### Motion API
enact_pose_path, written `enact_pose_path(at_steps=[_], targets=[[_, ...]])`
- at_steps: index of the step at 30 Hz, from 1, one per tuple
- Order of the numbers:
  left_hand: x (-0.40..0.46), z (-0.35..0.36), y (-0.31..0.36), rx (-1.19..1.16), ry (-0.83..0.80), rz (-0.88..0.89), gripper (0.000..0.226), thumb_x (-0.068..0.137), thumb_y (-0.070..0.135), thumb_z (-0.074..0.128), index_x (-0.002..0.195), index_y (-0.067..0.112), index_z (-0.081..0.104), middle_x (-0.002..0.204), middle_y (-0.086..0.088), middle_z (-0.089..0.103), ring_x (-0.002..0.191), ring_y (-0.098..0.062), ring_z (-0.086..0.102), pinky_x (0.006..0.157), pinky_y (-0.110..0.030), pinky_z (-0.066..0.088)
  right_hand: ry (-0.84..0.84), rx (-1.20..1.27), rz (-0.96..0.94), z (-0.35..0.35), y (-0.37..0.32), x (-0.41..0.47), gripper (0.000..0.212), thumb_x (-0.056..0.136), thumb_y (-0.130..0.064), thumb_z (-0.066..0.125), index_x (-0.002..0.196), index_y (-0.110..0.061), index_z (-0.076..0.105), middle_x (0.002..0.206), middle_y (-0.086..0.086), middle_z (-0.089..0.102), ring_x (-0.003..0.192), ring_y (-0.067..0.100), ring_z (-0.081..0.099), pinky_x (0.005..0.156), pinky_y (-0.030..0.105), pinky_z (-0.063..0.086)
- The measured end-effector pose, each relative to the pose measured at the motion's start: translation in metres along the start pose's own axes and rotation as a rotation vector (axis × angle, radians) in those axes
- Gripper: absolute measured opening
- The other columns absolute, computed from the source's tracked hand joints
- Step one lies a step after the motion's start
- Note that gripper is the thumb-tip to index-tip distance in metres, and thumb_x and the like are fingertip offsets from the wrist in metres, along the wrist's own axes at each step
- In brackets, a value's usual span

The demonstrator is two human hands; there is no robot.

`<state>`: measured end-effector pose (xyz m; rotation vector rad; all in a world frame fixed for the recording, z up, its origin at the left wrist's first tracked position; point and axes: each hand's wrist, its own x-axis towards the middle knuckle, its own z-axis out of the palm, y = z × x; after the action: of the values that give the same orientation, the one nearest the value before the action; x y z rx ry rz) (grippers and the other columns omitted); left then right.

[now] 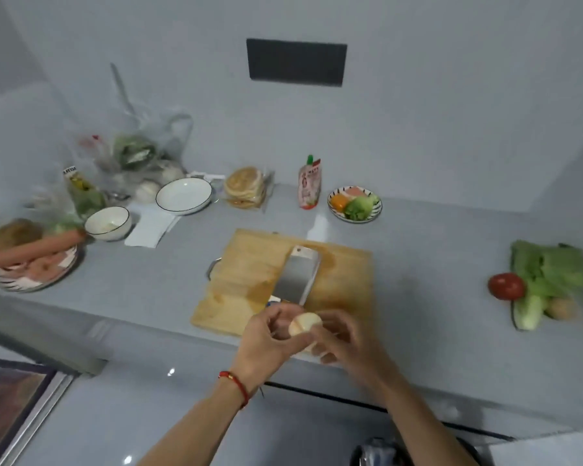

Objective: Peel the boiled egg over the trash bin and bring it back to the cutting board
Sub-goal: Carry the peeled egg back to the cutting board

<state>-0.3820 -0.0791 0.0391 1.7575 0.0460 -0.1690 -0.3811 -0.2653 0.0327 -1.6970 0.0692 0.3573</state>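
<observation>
**Egg in both hands at the counter's front edge — board right behind it**

Head view, the only one we get. The boiled egg (305, 323) is up off the counter (435, 264), held between the two hands just in front of the near edge of the cutting board (249, 264). The left hand (266, 341) curls round its left side, thumb and fingers wrapped on it; the right hand (347, 341) closes on it from the right, though motion blur hides exactly how those fingers sit. The egg's long axis looks to run roughly left to right between the palms. It appears pale and smooth on top — whether any shell remains, I can't tell.

So the key relation: the board lies straight ahead of the hands, away from the person, and the egg is touching neither it nor the counter. Both hands are equally near. A cleaver (298, 274) lies across the middle of the board, handle toward the front edge, so the bare wood to its left or right looks the likelier landing spot.

At the bottom edge a dark rim with a plastic liner (381, 452) shows — probably the trash bin, below and right of the hands.

Containers along the counter's back edge: a white plate (184, 196) and small white bowl (107, 223), a patterned dish (354, 205) holding lettuce and orange pieces. At the left edge, a plate of carrots (31, 260).
</observation>
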Motion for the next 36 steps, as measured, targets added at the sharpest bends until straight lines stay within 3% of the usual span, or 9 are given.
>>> enact_pose_path(at_steps=[4, 9, 13, 15, 18, 20, 24, 29, 36], targets=[[0.04, -0.048, 0.005, 0.11, -0.057, 0.003, 0.039, 0.073, 0.028, 0.091, 0.107, 0.027, 0.071, 0.095, 0.001, 0.076, 0.082, -0.013, 0.072, 0.07, -0.022, 0.06, 0.028, -0.012, 0.006, 0.035, -0.022, 0.038, 0.034, 0.091, -0.036, 0.079, 0.12, -0.02, 0.069, 0.102, 0.003, 0.081, 0.088, 0.024, 0.079, 0.077, 0.04, 0.066], [0.095, -0.101, 0.005, 0.302, -0.215, 0.07, 0.046, 0.074, 0.022, 0.088, 0.112, 0.032, 0.064, 0.108, 0.021, 0.066, 0.099, 0.012, 0.064, 0.076, -0.002, 0.048, -0.017, 0.099, 0.107, 0.069, -0.036, 0.097, 0.045, 0.086, -0.024, 0.086, 0.126, -0.019, 0.065, 0.111, 0.009, 0.08, 0.099, 0.035, 0.078, 0.089, 0.048, 0.065], [0.133, -0.115, 0.002, 0.458, -0.237, 0.063, 0.065, 0.078, 0.013, 0.084, 0.135, 0.019, 0.053, 0.119, 0.008, 0.058, 0.106, -0.01, 0.06, 0.078, -0.007, 0.05, -0.055, -0.006, 0.085, 0.081, -0.034, 0.148, 0.046, 0.087, -0.025, 0.084, 0.129, -0.018, 0.068, 0.113, 0.007, 0.077, 0.097, 0.022, 0.076, 0.084, 0.031, 0.064], [0.153, -0.118, 0.0, 0.482, -0.218, 0.037, 0.065, 0.082, 0.011, 0.08, 0.139, 0.018, 0.05, 0.124, 0.005, 0.054, 0.103, -0.009, 0.057, 0.078, -0.008, 0.052, -0.021, -0.121, 0.047, 0.083, -0.03, 0.176, 0.042, 0.087, -0.027, 0.082, 0.127, -0.022, 0.068, 0.111, -0.002, 0.077, 0.102, 0.016, 0.074, 0.08, 0.021, 0.06], [0.181, -0.12, -0.008, 0.542, -0.167, -0.035, 0.073, 0.083, 0.014, 0.079, 0.146, 0.02, 0.043, 0.137, 0.003, 0.051, 0.121, -0.013, 0.053, 0.097, -0.016, 0.047, 0.061, -0.187, 0.031, 0.084, -0.021, 0.221, 0.04, 0.084, -0.029, 0.081, 0.12, -0.028, 0.066, 0.111, -0.01, 0.073, 0.102, 0.01, 0.07, 0.083, 0.023, 0.057], [0.199, -0.122, -0.013, 0.592, -0.156, -0.127, 0.07, 0.088, 0.017, 0.074, 0.149, 0.02, 0.04, 0.147, -0.003, 0.049, 0.134, -0.021, 0.049, 0.109, -0.027, 0.042, 0.148, -0.27, 0.036, 0.086, -0.015, 0.247, 0.038, 0.083, -0.026, 0.081, 0.113, -0.033, 0.059, 0.103, -0.016, 0.065, 0.093, 0.005, 0.064, 0.073, 0.017, 0.049], [0.222, -0.125, -0.027, 0.612, -0.164, -0.244, 0.07, 0.093, 0.015, 0.067, 0.155, 0.017, 0.032, 0.156, -0.008, 0.044, 0.141, -0.026, 0.046, 0.111, -0.027, 0.037, 0.2, -0.396, -0.031, 0.098, -0.003, 0.283, 0.035, 0.079, -0.015, 0.08, 0.107, -0.022, 0.06, 0.101, -0.006, 0.063, 0.091, 0.013, 0.059, 0.07, 0.013, 0.039], [0.225, -0.13, -0.041, 0.658, -0.155, -0.281, 0.082, 0.093, 0.017, 0.068, 0.159, 0.017, 0.02, 0.155, -0.014, 0.042, 0.14, -0.031, 0.045, 0.114, -0.044, 0.043, 0.175, -0.423, -0.109, 0.108, 0.006, 0.296, 0.037, 0.08, -0.008, 0.079, 0.111, -0.018, 0.062, 0.11, -0.002, 0.064, 0.102, 0.016, 0.06, 0.085, 0.027, 0.047], [0.221, -0.129, -0.05, 0.672, -0.196, -0.234, 0.067, 0.097, 0.019, 0.063, 0.156, 0.017, 0.031, 0.156, -0.01, 0.045, 0.142, -0.027, 0.044, 0.117, -0.04, 0.04, 0.197, -0.566, -0.1, 0.107, 0.011, 0.291, 0.047, 0.082, -0.017, 0.08, 0.124, -0.019, 0.057, 0.123, 0.001, 0.062, 0.117, 0.022, 0.056, 0.103, 0.045, 0.05]])
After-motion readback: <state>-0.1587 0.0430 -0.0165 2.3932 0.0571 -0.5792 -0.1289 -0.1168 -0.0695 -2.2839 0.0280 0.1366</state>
